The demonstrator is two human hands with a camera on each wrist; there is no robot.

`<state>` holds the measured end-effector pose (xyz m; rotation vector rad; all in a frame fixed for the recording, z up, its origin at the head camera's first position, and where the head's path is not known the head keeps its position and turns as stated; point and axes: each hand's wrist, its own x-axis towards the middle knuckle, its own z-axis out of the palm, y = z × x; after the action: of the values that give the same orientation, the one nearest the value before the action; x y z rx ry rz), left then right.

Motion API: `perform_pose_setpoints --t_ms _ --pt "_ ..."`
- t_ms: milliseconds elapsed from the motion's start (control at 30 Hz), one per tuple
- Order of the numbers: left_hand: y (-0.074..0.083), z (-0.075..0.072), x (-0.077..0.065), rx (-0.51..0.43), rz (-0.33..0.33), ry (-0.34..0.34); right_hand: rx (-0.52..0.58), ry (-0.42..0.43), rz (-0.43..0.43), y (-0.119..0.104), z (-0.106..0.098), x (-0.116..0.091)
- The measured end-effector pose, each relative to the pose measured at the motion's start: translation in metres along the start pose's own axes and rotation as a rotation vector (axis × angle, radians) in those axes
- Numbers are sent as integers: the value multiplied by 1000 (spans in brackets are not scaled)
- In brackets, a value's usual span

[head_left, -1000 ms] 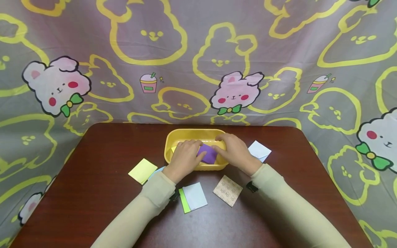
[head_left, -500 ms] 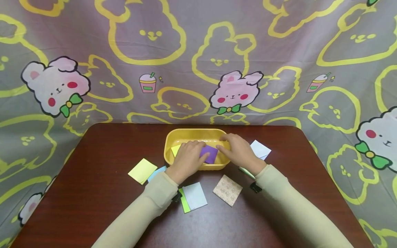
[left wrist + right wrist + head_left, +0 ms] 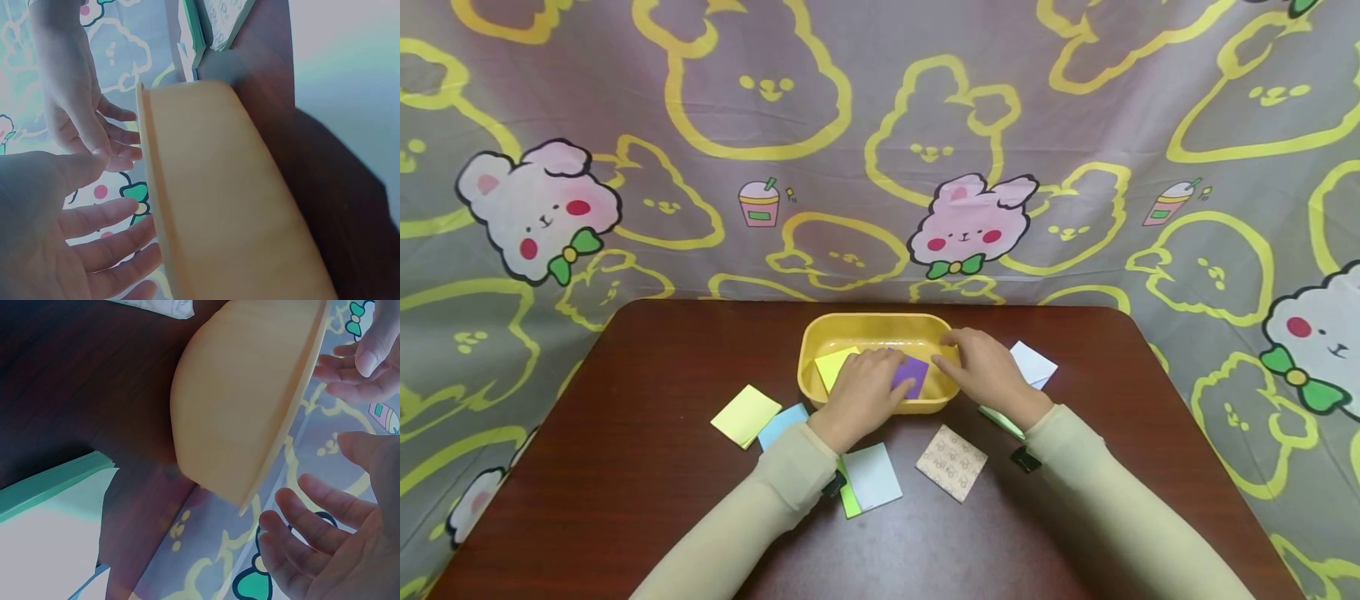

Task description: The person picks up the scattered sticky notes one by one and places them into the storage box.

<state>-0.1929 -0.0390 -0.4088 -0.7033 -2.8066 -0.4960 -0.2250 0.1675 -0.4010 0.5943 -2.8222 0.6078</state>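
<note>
A yellow plastic tub [image 3: 928, 406] stands on the table, holding a purple square paper pad [image 3: 915, 372] and a yellow paper pad [image 3: 835, 362]. Over the tub's front rim reaches my left hand [image 3: 865, 390], partly hiding the purple pad. Its fingers look loosely bent with nothing between them in the left wrist view, close to the tub's rim [image 3: 147, 137]. My right hand [image 3: 991, 372] hovers at the tub's right end. Thumb and fingers there are spread apart, and the palm [image 3: 350, 550] shows bare in the right wrist view.
Left of the tub lie a pale yellow pad [image 3: 746, 415] and a blue pad [image 3: 781, 425]. In front are a grey-white pad over a lime green one [image 3: 874, 477] and a patterned beige pad [image 3: 952, 462]. A white pad [image 3: 1033, 365] and a green-edged one [image 3: 1002, 422] lie right.
Both hands have shifted slightly right. The left hand now uncovers more of the yellow pad in the tub, and the right hand has drawn away from the purple pad.
</note>
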Motion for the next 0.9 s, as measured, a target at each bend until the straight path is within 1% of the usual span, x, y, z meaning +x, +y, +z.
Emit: perform_pose_setpoints --t_ms 200,433,600,767,900 --pt "4 3 0 -7 11 10 -7 14 -2 3 -2 -3" --pt "7 4 1 2 35 18 3 11 28 10 -4 -5" --pt "9 7 1 -1 43 30 7 26 23 15 -5 -5" --pt "12 10 0 -4 60 23 4 28 34 21 -6 -6" --pt "14 12 1 10 72 11 -1 16 48 25 -6 -6"
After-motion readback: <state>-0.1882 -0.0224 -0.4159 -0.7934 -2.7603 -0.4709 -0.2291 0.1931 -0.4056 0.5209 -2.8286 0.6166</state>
